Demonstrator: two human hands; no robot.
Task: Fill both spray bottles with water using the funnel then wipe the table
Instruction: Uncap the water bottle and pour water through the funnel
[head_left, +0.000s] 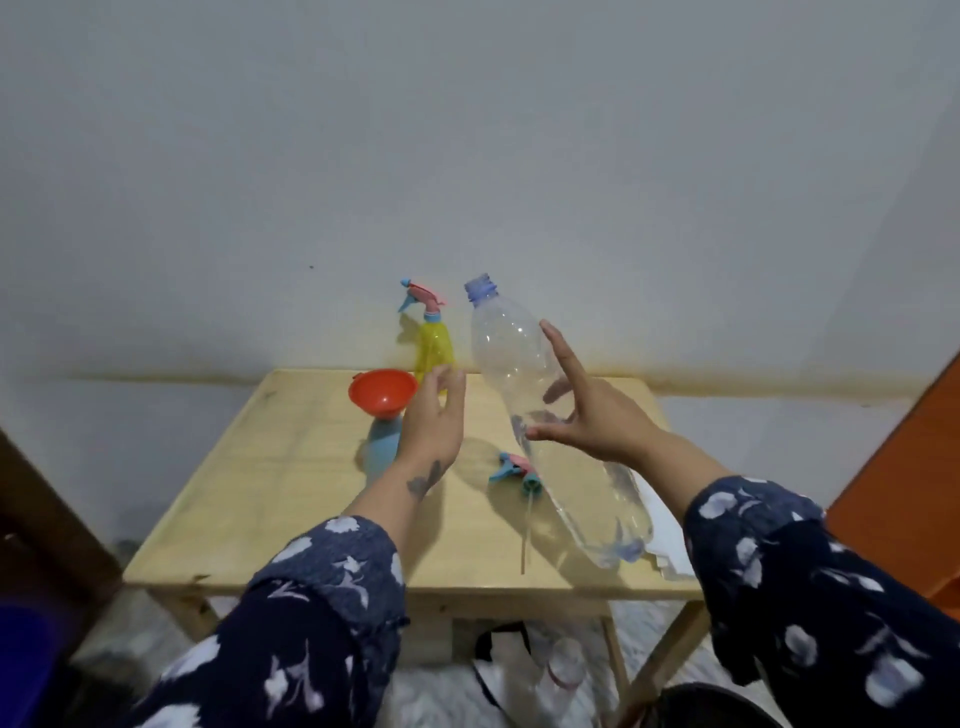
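A red funnel (383, 391) sits in the neck of a light blue spray bottle (381, 453) on the wooden table (270, 499). My left hand (435, 418) hovers just right of the funnel with its fingers loose and nothing in it, and it hides part of the blue bottle. My right hand (589, 415) grips a large clear plastic bottle (511, 353), uncapped and tilted with its mouth up and to the left; a little water shows near its base. A yellow spray bottle (435, 349) with a pink-blue head stands at the back. A loose spray head (513, 468) lies mid-table.
A white cloth (662, 525) lies at the table's right edge, partly under the clear bottle. The wall is right behind the table. An orange surface (904, 483) stands at the right, dark furniture (41, 519) at the left. Clear bottles (563, 670) stand on the floor under the table.
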